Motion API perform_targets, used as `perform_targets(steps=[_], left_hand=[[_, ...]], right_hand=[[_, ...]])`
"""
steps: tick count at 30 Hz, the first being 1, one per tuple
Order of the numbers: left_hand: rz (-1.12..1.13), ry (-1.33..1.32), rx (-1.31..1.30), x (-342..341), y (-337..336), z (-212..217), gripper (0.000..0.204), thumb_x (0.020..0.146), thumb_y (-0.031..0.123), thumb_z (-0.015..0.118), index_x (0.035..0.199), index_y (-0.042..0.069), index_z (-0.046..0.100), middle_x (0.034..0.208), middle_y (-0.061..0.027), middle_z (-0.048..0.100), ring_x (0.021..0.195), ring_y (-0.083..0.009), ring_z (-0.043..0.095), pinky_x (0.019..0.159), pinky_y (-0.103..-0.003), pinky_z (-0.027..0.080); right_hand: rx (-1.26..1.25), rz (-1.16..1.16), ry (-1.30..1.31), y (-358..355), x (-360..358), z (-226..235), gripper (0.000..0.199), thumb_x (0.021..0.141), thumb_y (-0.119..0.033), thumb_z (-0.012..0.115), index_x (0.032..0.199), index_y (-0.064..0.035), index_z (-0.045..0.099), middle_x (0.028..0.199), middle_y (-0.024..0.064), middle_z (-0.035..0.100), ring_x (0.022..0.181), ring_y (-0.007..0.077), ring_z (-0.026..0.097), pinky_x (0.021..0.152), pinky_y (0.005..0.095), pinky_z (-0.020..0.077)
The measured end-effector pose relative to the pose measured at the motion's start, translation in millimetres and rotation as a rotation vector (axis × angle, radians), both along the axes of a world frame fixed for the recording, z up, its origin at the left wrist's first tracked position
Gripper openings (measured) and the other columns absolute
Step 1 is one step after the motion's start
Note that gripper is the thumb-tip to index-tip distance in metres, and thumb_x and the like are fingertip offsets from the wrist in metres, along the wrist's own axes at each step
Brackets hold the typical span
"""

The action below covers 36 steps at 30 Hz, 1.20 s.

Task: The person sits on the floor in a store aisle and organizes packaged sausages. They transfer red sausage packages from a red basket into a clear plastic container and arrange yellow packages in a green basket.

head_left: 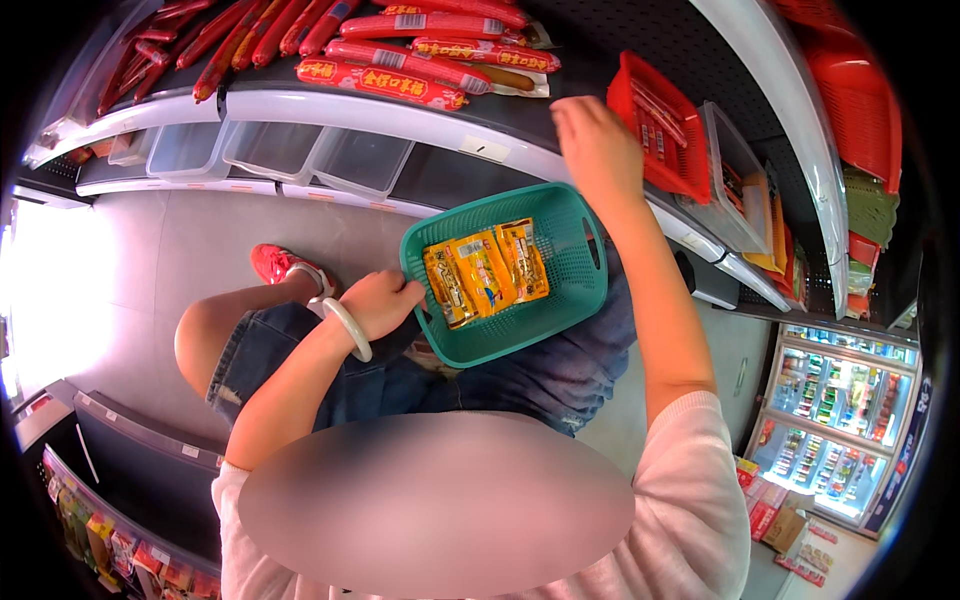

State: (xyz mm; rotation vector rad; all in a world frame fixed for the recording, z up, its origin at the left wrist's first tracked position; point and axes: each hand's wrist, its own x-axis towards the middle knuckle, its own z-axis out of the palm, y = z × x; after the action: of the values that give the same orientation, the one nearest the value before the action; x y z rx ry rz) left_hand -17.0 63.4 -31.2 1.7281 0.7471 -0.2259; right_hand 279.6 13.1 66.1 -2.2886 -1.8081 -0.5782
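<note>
In front of the shelf (350,112), over your lap (530,383), the green basket (578,275) could tip if your left hand (385,305), alone clamped on its left rim, slackens; your right hand (602,155) is apart, near the shelf, its grip unclear. The basket's long axis runs left to right, right end angled away; inside, the yellow packets (485,272) point away from you, leaning left.

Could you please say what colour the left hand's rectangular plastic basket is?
The rectangular plastic basket is teal green, clearest in the head view.
</note>
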Motion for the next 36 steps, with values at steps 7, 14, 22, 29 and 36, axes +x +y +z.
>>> perform_targets(steps=[7,14,22,29,36], left_hand=[[-0.002,-0.003,0.009,2.3,-1.7,5.4,0.041,0.088,0.035,0.047,0.083,0.003,0.073,0.084,-0.0228,0.069,0.086,-0.0387,0.066,0.087,-0.041,0.049],[-0.005,-0.001,0.005,2.2,0.0,0.6,0.041,0.088,0.035,0.046,0.083,0.004,0.073,0.084,-0.0228,0.069,0.085,-0.0382,0.065,0.086,-0.041,0.049],[0.024,-0.018,0.02,-0.3,-5.0,-2.2,0.04,0.088,0.034,0.048,0.083,0.004,0.074,0.084,-0.0227,0.069,0.086,-0.0391,0.065,0.088,-0.041,0.049],[0.008,-0.028,0.019,0.7,-4.6,-8.3,0.04,0.088,0.033,0.048,0.083,0.003,0.074,0.084,-0.0241,0.068,0.086,-0.0397,0.065,0.086,-0.042,0.049],[-0.004,-0.012,0.038,1.5,-6.0,-7.4,0.041,0.088,0.033,0.047,0.083,0.003,0.074,0.084,-0.0249,0.068,0.086,-0.0404,0.065,0.087,-0.042,0.049]], right_hand=[[0.042,0.246,0.022,36.5,15.4,-15.8,0.014,0.084,-0.02,0.067,0.096,-0.0129,0.063,0.098,-0.0019,0.063,0.092,0.0204,0.062,0.072,0.0347,0.0544],[-0.042,0.076,-0.084,45.6,14.2,-10.1,0.009,0.087,-0.015,0.059,0.095,-0.0108,0.056,0.095,0.0033,0.06,0.092,0.0248,0.062,0.067,0.0373,0.0549],[0.127,-0.185,0.554,-68.2,-28.4,30.9,0.011,0.092,-0.011,0.061,0.096,-0.0049,0.054,0.084,0.0048,0.064,0.08,0.018,0.063,0.066,0.0287,0.0489],[-0.072,-0.346,0.908,-142.2,-31.6,-36.0,0.015,0.093,-0.019,0.061,0.099,-0.0063,0.055,0.074,0.0083,0.067,0.071,0.0216,0.067,0.063,0.0318,0.0496],[-0.486,-0.552,0.172,-121.2,-64.0,-45.1,0.026,0.09,-0.031,0.062,0.1,-0.0079,0.057,0.079,0.0096,0.068,0.071,0.0282,0.068,0.057,0.0393,0.0529]])
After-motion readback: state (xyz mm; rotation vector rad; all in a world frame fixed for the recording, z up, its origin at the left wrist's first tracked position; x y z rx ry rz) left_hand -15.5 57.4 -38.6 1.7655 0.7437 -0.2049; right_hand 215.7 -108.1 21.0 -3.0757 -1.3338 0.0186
